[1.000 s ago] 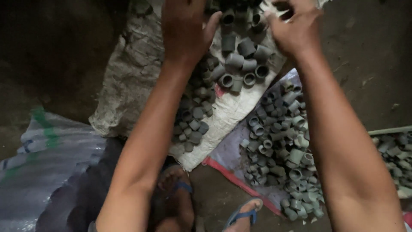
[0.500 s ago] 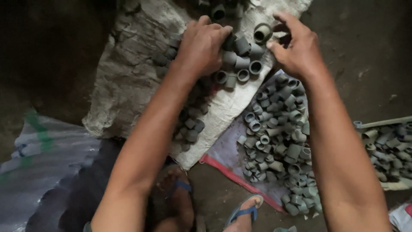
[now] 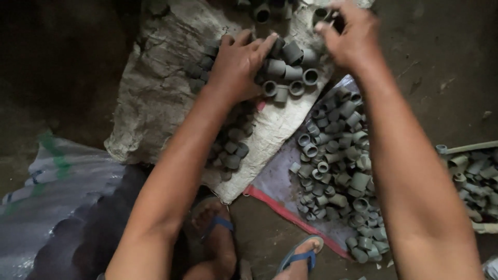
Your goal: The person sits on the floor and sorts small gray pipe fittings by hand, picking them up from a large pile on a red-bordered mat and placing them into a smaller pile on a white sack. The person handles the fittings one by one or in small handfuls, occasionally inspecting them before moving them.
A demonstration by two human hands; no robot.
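Near us, grey rings [image 3: 337, 171] lie heaped on a cloth [image 3: 270, 181]. Farther off, our left hand [image 3: 238, 65] lies flat and open on rings on the sack [image 3: 155, 93]. Our right hand [image 3: 353, 39] pinches one ring [image 3: 320, 14].

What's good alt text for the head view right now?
Seen from above, a person's left hand rests on a heap of short grey pipe couplings on a white sack, while the right hand pinches one coupling. More couplings cover a sheet beside sandalled feet.
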